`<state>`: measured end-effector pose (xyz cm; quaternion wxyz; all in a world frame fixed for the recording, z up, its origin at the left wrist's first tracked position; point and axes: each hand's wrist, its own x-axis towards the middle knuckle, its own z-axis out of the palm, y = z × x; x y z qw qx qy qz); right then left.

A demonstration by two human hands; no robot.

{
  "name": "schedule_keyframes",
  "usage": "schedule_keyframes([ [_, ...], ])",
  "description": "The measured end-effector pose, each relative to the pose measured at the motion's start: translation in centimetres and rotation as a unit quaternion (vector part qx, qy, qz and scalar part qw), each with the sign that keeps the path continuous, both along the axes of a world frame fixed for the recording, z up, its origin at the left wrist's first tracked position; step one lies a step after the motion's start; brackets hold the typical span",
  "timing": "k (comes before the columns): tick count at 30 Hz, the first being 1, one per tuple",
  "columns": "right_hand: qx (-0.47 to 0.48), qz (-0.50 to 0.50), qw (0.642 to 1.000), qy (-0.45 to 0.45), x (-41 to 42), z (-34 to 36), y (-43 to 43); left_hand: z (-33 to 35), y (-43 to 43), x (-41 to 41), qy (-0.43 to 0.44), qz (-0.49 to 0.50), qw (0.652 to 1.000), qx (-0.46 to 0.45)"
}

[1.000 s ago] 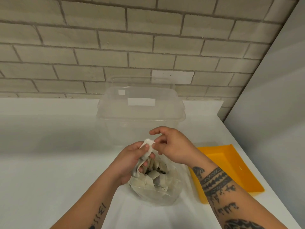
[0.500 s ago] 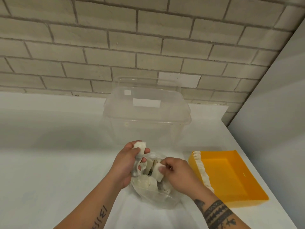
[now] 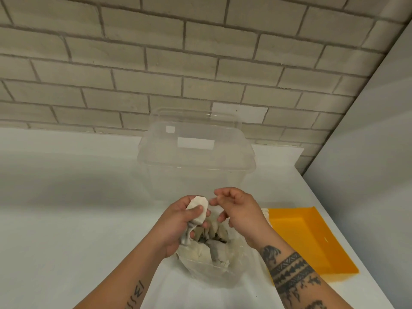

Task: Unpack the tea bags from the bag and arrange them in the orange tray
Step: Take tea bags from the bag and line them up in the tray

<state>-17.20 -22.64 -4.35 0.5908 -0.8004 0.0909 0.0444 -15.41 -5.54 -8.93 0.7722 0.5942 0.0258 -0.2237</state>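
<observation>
A clear plastic bag [image 3: 214, 267] full of white tea bags [image 3: 219, 250] stands on the white table in front of me. My left hand [image 3: 178, 226] is shut on a small stack of tea bags [image 3: 199, 208] above the bag's left rim, and it also grips the bag's edge. My right hand [image 3: 239, 214] hovers just right of that stack, thumb and fingertips apart beside it, with nothing visible in it. The orange tray [image 3: 312, 239] lies to the right. A row of tea bags [image 3: 265, 214] along its left wall shows partly behind my right wrist.
A large clear plastic tub [image 3: 196, 157] with its lid stands just behind the bag. A brick wall runs along the table's back edge. A grey panel [image 3: 367, 175] rises at the right, close to the tray.
My right hand came up out of the bag and moved to the stack in my left hand. The tea bag it held half a second ago is no longer seen in it.
</observation>
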Motion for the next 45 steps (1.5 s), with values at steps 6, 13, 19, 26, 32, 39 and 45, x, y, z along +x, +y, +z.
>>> schedule_keyframes([
  [6, -0.325, 0.031, 0.940, 0.102, -1.5, -4.8, 0.1, -0.8, 0.3, 0.3, 0.039, 0.084, 0.995, -0.040],
  [13, -0.361, 0.009, 0.931, 0.058, -0.6, -7.4, 1.5, -1.3, -0.1, 0.0, 0.031, 0.081, 0.996, -0.017],
  [19, -0.140, 0.018, 0.987, 0.073, -1.3, -4.9, -0.2, -0.7, -0.4, 0.0, 0.008, 0.098, 0.995, 0.007],
  [26, -0.002, 0.049, 0.998, 0.035, -2.3, 0.2, -1.9, 1.1, -1.4, -1.0, -0.060, 0.035, 0.992, 0.104],
  [32, -0.052, 0.027, 0.997, -0.057, -2.2, 1.0, -4.2, 2.6, -3.5, -2.2, -0.096, -0.057, 0.987, 0.115],
  [39, 0.019, -0.026, 0.997, -0.070, -2.9, 0.2, -8.0, 3.6, -9.0, -2.4, -0.114, 0.054, 0.985, 0.117],
  [45, -0.013, -0.032, 0.994, -0.101, -2.9, 0.2, -12.5, 4.5, -13.2, -1.9, -0.117, 0.019, 0.984, 0.130],
])
